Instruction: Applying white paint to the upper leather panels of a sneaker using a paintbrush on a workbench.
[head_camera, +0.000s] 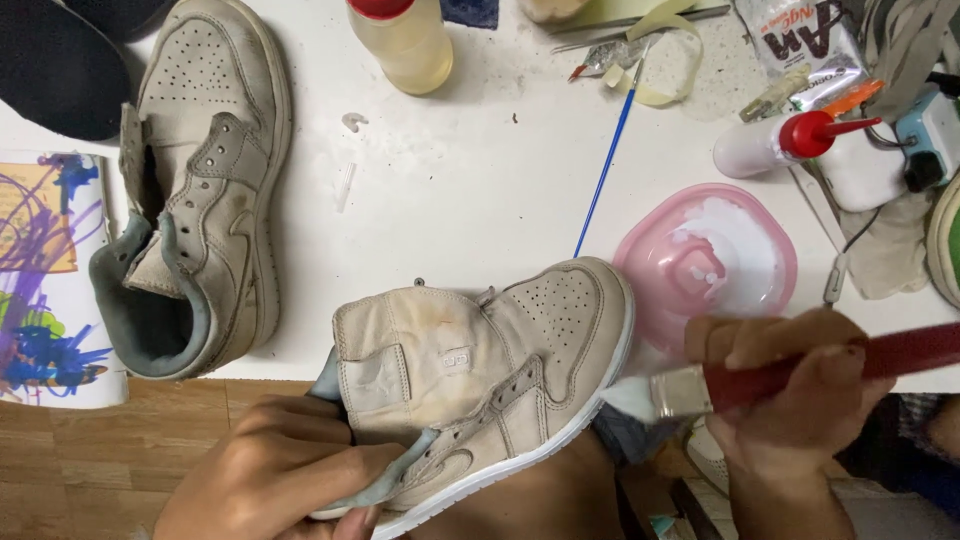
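Pinching the sneaker (480, 370) collar, left hand (270, 470) hangs off-table; right hand (790, 400) clasps brush (760, 380) beside its toe.

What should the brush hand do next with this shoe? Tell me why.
Probably sweep the brush onto the shoe's toe side: its bristles carry white paint and sit right at the sole edge, while the left hand grips the heel and the right hand holds the handle.

Single view, head cam, looking almost straight down from above the counter (480, 190) edge. Close range: the left hand (275, 470) and right hand (790, 400) fill the bottom of frame (wrists cut off). Counter's far side runs off the top; wooden floor (110, 470) shows bottom left.
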